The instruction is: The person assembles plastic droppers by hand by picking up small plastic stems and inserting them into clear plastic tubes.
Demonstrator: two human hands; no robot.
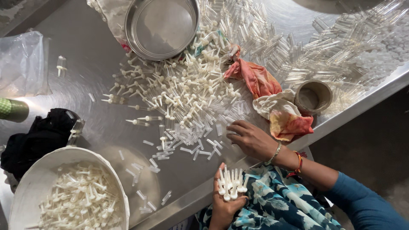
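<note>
Clear plastic bag (22,64), table's left edge.

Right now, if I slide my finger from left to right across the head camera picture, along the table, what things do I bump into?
Crumpled clear plastic bag → bundle of black cloth → round shiny metal pan → heap of small white plastic pump pieces → orange and cream rag → brown roll of tape → pile of clear plastic tubes.

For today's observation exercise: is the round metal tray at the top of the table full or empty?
Empty. The round metal tray shows only its bare shiny bottom; the white plastic pieces lie outside it on the table.
</note>
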